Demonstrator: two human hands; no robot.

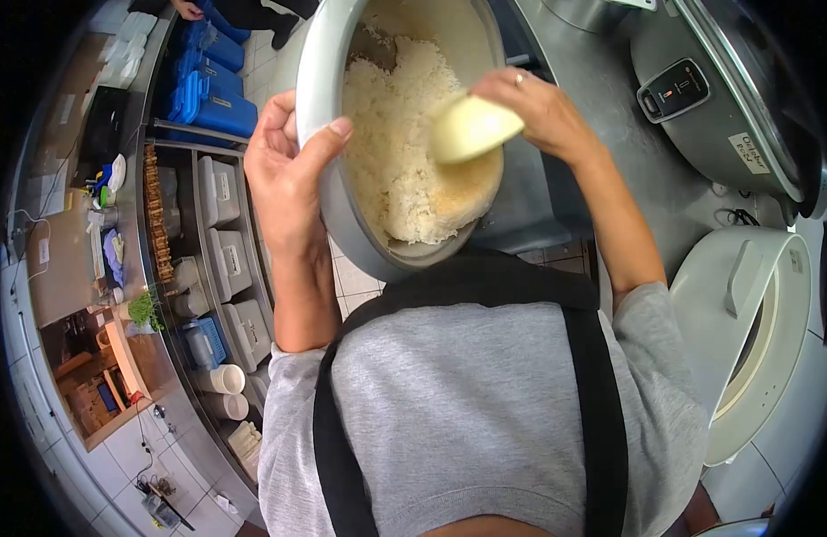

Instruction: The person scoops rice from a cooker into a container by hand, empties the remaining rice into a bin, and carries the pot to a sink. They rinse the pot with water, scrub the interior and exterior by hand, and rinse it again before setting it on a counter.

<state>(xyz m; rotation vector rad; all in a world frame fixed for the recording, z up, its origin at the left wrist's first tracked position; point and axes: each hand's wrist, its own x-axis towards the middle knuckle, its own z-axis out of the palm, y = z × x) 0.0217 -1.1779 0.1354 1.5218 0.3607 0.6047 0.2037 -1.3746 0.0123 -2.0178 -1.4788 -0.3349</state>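
A large grey pot (369,234) is tilted in front of me, with cooked white rice (400,148) inside and a browned patch on the rice's near right side. My left hand (288,170) grips its left rim, thumb over the edge and fingers on the outside. Over the rice, my right hand (530,103) holds a pale yellow rounded scoop (474,130), smeared by motion. The scoop overlaps the rice at the pot's right side, and part of the right fingers is hidden behind it.
At right, a big rice cooker (727,107) stands on the steel counter (601,54), with a large pale lid (700,295) below it. Shelves with white bins (234,264) line the left, near blue containers (212,98). Another person's hand (188,10) shows at top left.
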